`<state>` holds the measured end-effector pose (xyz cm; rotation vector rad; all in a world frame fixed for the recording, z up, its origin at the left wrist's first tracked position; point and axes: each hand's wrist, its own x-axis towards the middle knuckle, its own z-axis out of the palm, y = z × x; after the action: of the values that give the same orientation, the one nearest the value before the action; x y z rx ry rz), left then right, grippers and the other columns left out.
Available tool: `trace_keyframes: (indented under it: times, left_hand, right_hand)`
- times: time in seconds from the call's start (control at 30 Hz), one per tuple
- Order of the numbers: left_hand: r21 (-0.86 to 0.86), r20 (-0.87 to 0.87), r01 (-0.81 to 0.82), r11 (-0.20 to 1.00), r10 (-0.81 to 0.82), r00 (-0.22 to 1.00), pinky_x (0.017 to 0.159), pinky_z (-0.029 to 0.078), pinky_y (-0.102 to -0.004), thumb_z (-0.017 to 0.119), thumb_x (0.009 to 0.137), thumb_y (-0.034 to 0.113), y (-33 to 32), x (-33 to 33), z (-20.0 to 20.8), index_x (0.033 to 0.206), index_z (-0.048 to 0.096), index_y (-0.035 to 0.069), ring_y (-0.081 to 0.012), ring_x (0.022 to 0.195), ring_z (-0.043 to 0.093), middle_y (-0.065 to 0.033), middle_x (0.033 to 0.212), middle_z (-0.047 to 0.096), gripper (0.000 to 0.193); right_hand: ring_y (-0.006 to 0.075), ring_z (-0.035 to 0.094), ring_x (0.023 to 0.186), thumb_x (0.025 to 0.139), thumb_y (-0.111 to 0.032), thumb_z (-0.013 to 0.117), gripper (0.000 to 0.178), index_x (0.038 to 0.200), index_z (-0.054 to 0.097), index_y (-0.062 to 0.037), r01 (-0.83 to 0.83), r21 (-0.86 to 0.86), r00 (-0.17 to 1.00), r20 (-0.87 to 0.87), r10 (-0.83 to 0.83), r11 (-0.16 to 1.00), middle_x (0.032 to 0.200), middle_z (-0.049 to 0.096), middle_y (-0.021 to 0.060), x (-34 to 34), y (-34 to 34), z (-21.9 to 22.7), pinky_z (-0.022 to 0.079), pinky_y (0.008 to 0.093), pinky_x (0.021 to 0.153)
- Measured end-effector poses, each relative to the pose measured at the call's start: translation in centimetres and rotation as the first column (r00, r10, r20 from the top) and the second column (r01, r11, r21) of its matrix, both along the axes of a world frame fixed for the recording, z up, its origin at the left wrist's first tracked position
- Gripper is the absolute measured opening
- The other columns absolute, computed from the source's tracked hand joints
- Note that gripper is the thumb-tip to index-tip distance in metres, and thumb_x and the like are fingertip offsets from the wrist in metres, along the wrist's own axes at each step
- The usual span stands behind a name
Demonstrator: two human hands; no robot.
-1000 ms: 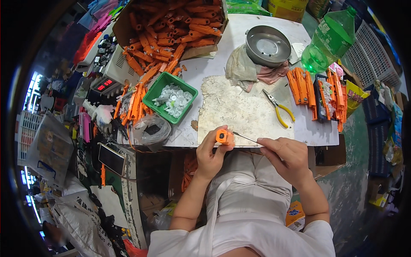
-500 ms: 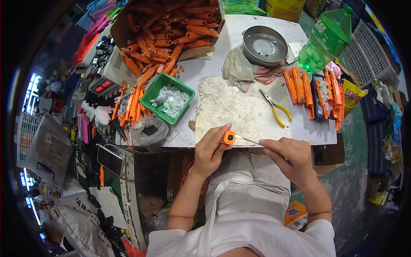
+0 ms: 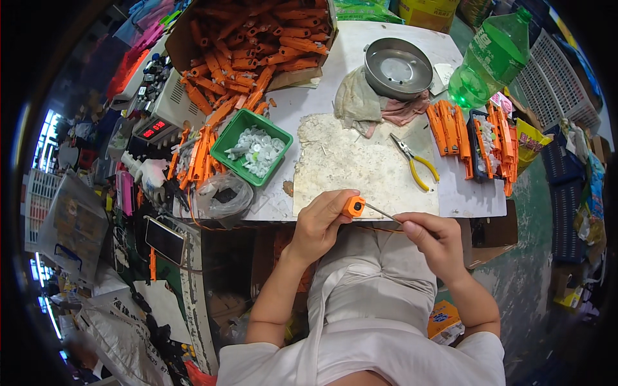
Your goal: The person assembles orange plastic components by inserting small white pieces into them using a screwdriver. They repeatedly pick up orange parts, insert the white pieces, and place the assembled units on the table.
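1. The left hand (image 3: 320, 225), at the centre of the frame, grasps a small orange piece (image 3: 353, 206), its end with a dark round middle facing the camera.
2. The right hand (image 3: 434, 241), right of centre, pinches a thin metal rod (image 3: 381, 212) between thumb and fingers; the rod's far end is at the orange piece, though whether it touches I cannot tell.
3. Both hands are by the near edge of the desk (image 3: 476, 202), just below a worn pale board (image 3: 360, 161).
4. On the board's right side lie yellow-handled pliers (image 3: 407, 150).
5. Left of the board, a green tray (image 3: 233, 168) holds white plastic pieces (image 3: 259, 151).
6. Above the board, a metal bowl (image 3: 412, 55) rests on crumpled cloth (image 3: 355, 103).
7. Orange parts (image 3: 450, 132) stand in rows at right; a green bottle (image 3: 489, 58) leans at upper right.
8. More orange parts fill a carton (image 3: 183, 46) at upper left.
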<state>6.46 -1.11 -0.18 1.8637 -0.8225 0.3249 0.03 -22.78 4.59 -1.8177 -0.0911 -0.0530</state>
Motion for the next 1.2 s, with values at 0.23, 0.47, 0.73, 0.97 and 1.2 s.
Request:
trace_keyframes:
  times: [0.23,0.47,0.73,0.97,1.2]
  left_hand:
    - [-0.008,-0.056,0.024,1.000,-0.025,0.998,0.069,0.054,-0.0342,0.063,0.070,-0.012,-0.7,0.0,0.0,0.119,0.059,0.004,-0.0287,0.087,0.064,-0.0149,0.103,0.063,0.051]
    - [-0.002,-0.053,0.039,0.999,-0.039,0.998,0.068,0.049,-0.0273,0.057,0.091,0.015,-0.4,0.3,-0.4,0.121,0.057,0.000,-0.0218,0.082,0.061,-0.0148,0.102,0.062,0.034]
    - [-0.017,-0.085,0.044,0.999,-0.045,0.995,0.071,0.048,-0.0277,0.057,0.091,0.014,-0.4,0.3,-0.3,0.122,0.056,0.000,-0.0224,0.083,0.061,-0.0151,0.102,0.062,0.034]
    - [0.009,-0.131,0.097,0.995,-0.095,0.987,0.069,0.050,-0.0263,0.057,0.083,-0.005,-0.2,0.2,0.5,0.123,0.056,0.001,-0.0212,0.083,0.061,-0.0148,0.104,0.061,0.040]
    - [0.042,-0.136,0.153,0.987,-0.146,0.980,0.069,0.051,-0.0263,0.055,0.078,-0.015,-0.1,0.5,1.0,0.125,0.055,0.002,-0.0201,0.083,0.061,-0.0138,0.104,0.060,0.050]
  right_hand:
    - [0.0105,0.052,0.052,0.086,-0.008,0.064,0.018,0.101,0.068,-0.0014,0.000,-0.107,0.997,0.076,0.008,0.994,0.067,0.061,0.0092,-0.3,-1.1,0.1,0.041,0.0252,0.050]
    - [0.0161,0.049,0.046,0.077,0.000,0.069,0.029,0.106,0.067,-0.0038,0.110,-0.474,0.860,0.487,0.156,0.873,0.062,0.056,0.0059,-0.8,-0.9,0.1,0.038,0.0274,0.042]
    - [0.0158,0.051,0.047,0.076,-0.002,0.070,0.028,0.105,0.067,-0.0032,0.062,-0.471,0.874,0.451,0.180,0.880,0.063,0.056,0.0065,-0.5,-1.0,0.2,0.040,0.0280,0.043]
    - [0.0159,0.053,0.049,0.076,0.000,0.069,0.029,0.104,0.067,-0.0025,0.030,-0.505,0.866,0.444,0.230,0.863,0.064,0.058,0.0063,-0.2,-1.3,0.7,0.042,0.0276,0.044]
    - [0.0119,0.054,0.055,0.086,-0.009,0.064,0.020,0.105,0.068,-0.0031,-0.065,-0.124,0.994,0.081,0.076,0.990,0.071,0.062,0.0051,-0.6,-1.4,-0.3,0.042,0.0242,0.050]
